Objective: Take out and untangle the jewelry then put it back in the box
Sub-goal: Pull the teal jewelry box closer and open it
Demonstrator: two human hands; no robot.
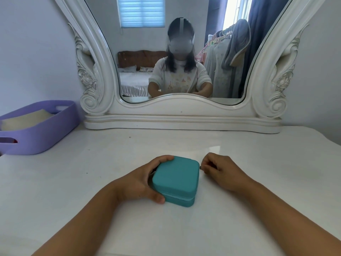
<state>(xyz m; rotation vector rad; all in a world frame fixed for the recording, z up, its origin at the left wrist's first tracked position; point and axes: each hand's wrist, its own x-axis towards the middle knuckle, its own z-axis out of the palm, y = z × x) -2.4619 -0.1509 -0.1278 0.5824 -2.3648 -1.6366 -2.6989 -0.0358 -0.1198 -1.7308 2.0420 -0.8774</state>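
A square teal jewelry box (176, 179) with rounded corners lies shut on the white dressing table (92, 172), near the front middle. My left hand (142, 182) wraps its left side, fingers over the far corner and thumb at the near corner. My right hand (219, 169) sits at the box's right far corner, fingertips pinched on a small metal zipper pull (201, 168). No jewelry is visible; the box's inside is hidden.
A purple plastic basket (40, 132) with a pale cloth inside stands at the left back of the table. A large ornate white mirror (182, 115) stands along the back edge and reflects a person, a bed and hanging clothes.
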